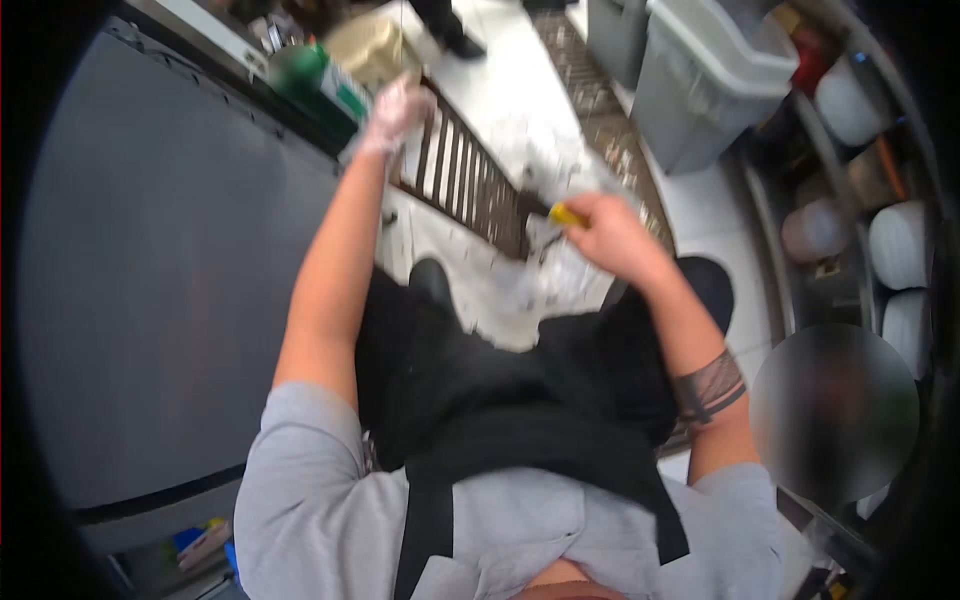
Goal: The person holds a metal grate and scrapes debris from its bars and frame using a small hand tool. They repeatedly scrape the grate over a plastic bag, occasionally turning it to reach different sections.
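Note:
In the head view my left hand (398,112), in a clear plastic glove, is closed at the upper end of a dark slatted grate (462,172). The grate slants down to the right, tilted above a pale, wet-looking sheet (480,285) on the floor. My right hand (615,238) is wrapped round the yellow handle of a scraper (566,214). Its dark blade touches or nearly touches the grate's lower right end; blur hides the exact contact. Beside my left hand stands a green bottle (318,85) with a white label.
A large grey surface (170,270) fills the left side. Grey bins (690,95) stand at the upper right. White bowls (897,245) sit on shelving at the right. A dark floor grating (620,145) runs along the floor. Another person's dark shoe (465,45) shows at the top.

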Available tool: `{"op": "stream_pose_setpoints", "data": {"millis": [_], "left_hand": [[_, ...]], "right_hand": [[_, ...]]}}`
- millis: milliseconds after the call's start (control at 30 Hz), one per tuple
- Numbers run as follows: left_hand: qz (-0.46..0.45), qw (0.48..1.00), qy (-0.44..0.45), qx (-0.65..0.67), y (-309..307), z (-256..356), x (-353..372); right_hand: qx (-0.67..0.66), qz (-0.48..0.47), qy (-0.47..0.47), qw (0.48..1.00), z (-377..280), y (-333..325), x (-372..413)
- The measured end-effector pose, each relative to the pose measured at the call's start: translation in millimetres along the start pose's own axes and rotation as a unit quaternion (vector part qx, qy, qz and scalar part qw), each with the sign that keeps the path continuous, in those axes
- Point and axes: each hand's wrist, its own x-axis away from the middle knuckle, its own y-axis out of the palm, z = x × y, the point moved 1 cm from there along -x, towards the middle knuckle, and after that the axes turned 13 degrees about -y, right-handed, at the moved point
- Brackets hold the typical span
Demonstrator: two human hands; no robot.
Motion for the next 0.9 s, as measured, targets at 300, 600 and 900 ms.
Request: {"op": "stream_pose_setpoints", "data": {"millis": [300, 600, 900], "left_hand": [[0.115, 0.980, -0.044, 0.155, 65, 59, 73], [-0.095, 0.959, 0.021, 0.265, 51, 50, 48], [-0.042, 0.969, 0.018, 0.242, 39, 42, 61]], "right_hand": [[-0.018, -0.140, 0.045, 0.989, 5, 22, -4], [0.060, -0.233, 0.110, 0.964, 45, 47, -37], [-0.069, -0.164, 0.154, 0.972, 63, 90, -39]]}}
